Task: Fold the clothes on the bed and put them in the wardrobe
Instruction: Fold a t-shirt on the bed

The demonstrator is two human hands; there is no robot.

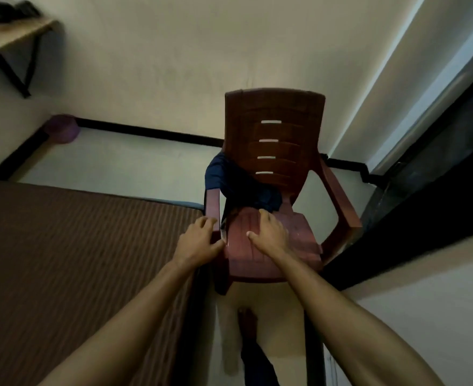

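My left hand (199, 239) grips the slatted plastic chair (274, 151) armrest — right hand (268, 234) flat, fingers relaxed, on its ribbed seat by the navy cloth (238, 181).

Layout as I see it from the head view. The chair (274, 190) stands ahead of me against the back wall, its seat facing me. The bed (85, 246) lies to its left, its near corner just beside the chair's left armrest. A garment (246, 188) hangs over that armrest and spills onto the rear of the seat. My left hand (199, 240) rests on the front of the left armrest; my right hand (268, 232) lies on the seat, just before the garment. My foot (248, 323) is on the floor before the chair. A wall shelf (9, 37) sits far upper left.
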